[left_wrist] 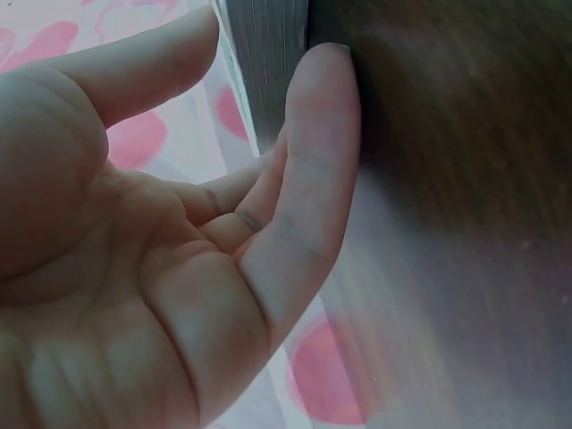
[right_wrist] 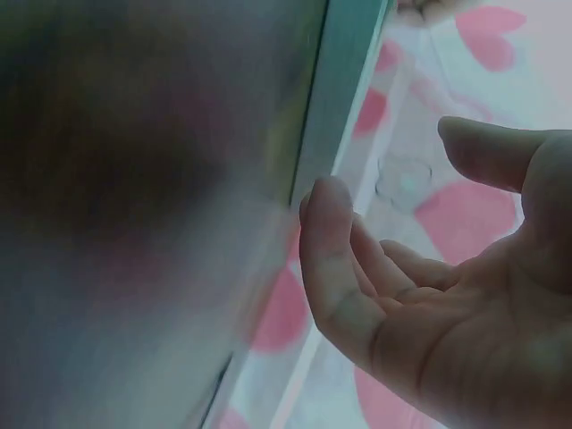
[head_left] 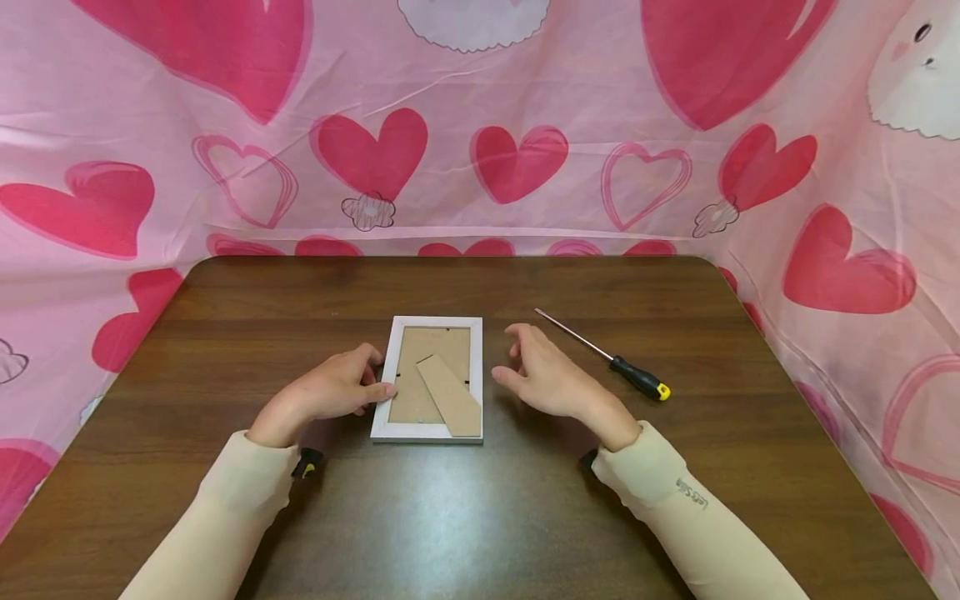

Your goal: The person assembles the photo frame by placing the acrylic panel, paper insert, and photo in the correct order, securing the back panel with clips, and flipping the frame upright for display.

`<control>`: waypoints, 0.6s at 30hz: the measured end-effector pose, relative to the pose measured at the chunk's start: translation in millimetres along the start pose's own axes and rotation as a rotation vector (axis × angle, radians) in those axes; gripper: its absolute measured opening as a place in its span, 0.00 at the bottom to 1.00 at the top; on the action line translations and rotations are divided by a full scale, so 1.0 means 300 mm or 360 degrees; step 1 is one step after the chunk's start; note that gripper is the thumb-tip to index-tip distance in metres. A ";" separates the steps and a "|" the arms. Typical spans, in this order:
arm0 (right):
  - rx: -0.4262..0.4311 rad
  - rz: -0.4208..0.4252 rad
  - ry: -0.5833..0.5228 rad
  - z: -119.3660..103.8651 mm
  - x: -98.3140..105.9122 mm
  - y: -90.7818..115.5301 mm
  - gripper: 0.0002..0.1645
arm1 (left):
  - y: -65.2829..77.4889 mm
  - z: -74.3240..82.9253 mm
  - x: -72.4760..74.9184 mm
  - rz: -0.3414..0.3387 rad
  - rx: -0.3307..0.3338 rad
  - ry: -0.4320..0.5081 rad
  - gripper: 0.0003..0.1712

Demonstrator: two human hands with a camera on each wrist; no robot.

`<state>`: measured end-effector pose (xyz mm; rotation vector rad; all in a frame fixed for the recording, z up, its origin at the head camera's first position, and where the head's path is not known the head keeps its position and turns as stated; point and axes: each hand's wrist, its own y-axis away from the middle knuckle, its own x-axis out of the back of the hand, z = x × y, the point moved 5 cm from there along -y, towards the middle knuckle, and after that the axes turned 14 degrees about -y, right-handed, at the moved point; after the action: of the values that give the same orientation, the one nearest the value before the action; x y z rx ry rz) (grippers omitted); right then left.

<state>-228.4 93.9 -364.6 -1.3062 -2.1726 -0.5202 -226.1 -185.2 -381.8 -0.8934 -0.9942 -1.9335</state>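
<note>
A white-rimmed picture frame (head_left: 382, 417) lies face down on the table, its brown backing (head_left: 413, 354) upward. A tan stand (head_left: 450, 396) slants across that backing to the lower right corner. My left hand (head_left: 333, 386) is at the frame's left edge, thumb tip over the white rim, fingers beside the outer side. In the left wrist view the index fingertip (left_wrist: 323, 71) meets the frame's side (left_wrist: 266, 54) close to the tabletop. My right hand (head_left: 551, 375) hovers a short way off the right edge, fingers loosely bent, holding nothing.
A screwdriver (head_left: 637, 377) with a black and yellow handle lies to the right of my right hand, its shaft pointing away to the left. The brown wooden table (head_left: 442, 525) meets pink heart-patterned cloth (head_left: 450, 100) at the back and sides.
</note>
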 end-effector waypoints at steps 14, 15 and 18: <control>0.0034 -0.0261 -0.0099 -0.032 -0.129 0.015 0.39 | -0.001 0.016 -0.009 0.0043 -0.0019 -0.0014 0.21; 0.0019 -0.0269 -0.0097 -0.033 -0.131 0.016 0.40 | -0.001 0.018 -0.009 0.0056 -0.0032 -0.0025 0.21; -0.0008 -0.0294 -0.0098 -0.034 -0.138 0.017 0.42 | 0.000 0.021 -0.008 0.0093 -0.0045 -0.0059 0.20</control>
<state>-205.5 62.1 -382.5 -1.1439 -2.3583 -0.5642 -223.5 -179.0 -381.0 -0.9669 -0.9541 -1.8922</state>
